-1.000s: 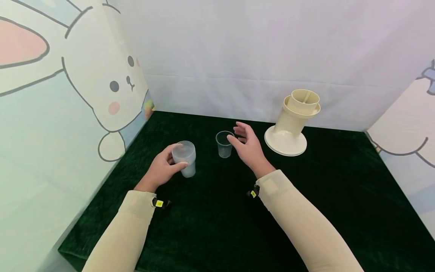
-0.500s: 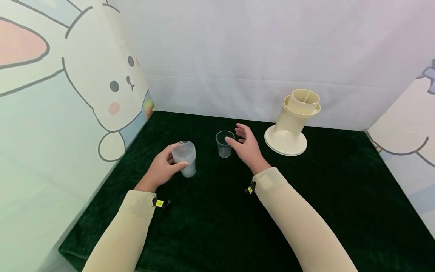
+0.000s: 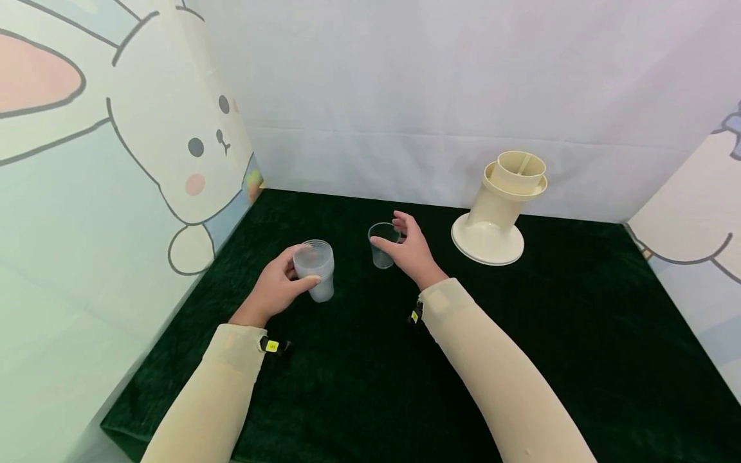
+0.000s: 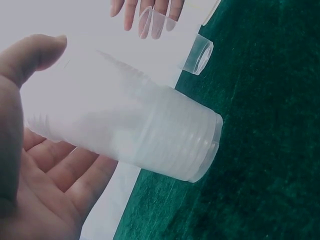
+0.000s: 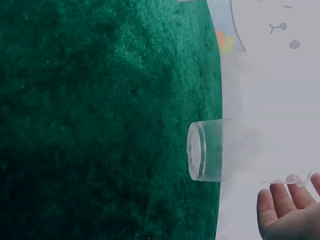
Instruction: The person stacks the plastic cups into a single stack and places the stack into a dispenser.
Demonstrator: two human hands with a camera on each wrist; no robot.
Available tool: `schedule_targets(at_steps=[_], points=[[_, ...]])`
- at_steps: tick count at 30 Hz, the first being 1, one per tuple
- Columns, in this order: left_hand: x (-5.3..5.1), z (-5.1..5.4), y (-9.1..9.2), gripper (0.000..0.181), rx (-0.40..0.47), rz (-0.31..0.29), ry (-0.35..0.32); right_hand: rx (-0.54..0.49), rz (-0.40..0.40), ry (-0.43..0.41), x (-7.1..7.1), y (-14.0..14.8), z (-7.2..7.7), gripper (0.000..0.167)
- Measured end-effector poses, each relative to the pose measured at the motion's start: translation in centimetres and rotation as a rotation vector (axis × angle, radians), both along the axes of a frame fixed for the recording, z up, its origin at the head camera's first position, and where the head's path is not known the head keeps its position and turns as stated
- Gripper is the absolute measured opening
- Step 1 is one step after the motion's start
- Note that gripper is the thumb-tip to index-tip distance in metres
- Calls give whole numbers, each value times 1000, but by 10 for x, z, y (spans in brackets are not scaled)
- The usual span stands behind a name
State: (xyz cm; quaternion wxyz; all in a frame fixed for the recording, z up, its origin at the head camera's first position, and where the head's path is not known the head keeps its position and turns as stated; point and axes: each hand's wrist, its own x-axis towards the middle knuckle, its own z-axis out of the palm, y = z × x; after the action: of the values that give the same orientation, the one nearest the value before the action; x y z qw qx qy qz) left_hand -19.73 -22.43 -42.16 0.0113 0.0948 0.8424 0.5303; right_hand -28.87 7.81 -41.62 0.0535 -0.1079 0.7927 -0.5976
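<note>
My left hand [image 3: 272, 289] grips a stack of nested clear plastic cups [image 3: 314, 273], thumb on the near side and fingers round the far side. In the left wrist view the stacked cups [image 4: 175, 132] lean across the palm, their ridged bases toward the cloth. A single clear plastic cup [image 3: 382, 257] stands upright on the table, right of the stack. My right hand [image 3: 411, 251] is around that cup's right side, thumb across the front and fingers beyond the rim, fairly straight. The right wrist view shows the fingertips [image 5: 284, 200] beside the cup's mouth; firm contact cannot be made out.
A cream plastic stand [image 3: 494, 212] with a round base and upright tube stands at the back right. Dark green velvet cloth [image 3: 359, 379] covers the table. A white curtain [image 3: 376, 77] hangs behind, and a rabbit-print panel [image 3: 173, 148] rises at the left.
My right hand has moved left, from beside the single cup to around it, the thumb now across its front. The left hand and stack have stayed in place.
</note>
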Motion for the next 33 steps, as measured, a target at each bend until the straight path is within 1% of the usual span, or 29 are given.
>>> schedule_targets(at_steps=[6, 9, 13, 21, 24, 33], points=[[0, -1, -1, 72, 4, 5, 16, 31, 31, 17, -4, -4, -7, 83], [-1, -2, 0, 72, 4, -5, 22, 45, 27, 2, -6, -4, -12, 81], [-1, -2, 0, 72, 8, -6, 25, 39, 14, -19, -7, -2, -16, 80], [-1, -2, 0, 70, 8, -8, 22, 40, 35, -29, -6, -3, -16, 82], [-1, -2, 0, 71, 13, -15, 22, 44, 30, -33, -6, -3, -16, 83], [-1, -2, 1, 70, 16, -8, 8, 32, 25, -35, -4, -4, -17, 79]])
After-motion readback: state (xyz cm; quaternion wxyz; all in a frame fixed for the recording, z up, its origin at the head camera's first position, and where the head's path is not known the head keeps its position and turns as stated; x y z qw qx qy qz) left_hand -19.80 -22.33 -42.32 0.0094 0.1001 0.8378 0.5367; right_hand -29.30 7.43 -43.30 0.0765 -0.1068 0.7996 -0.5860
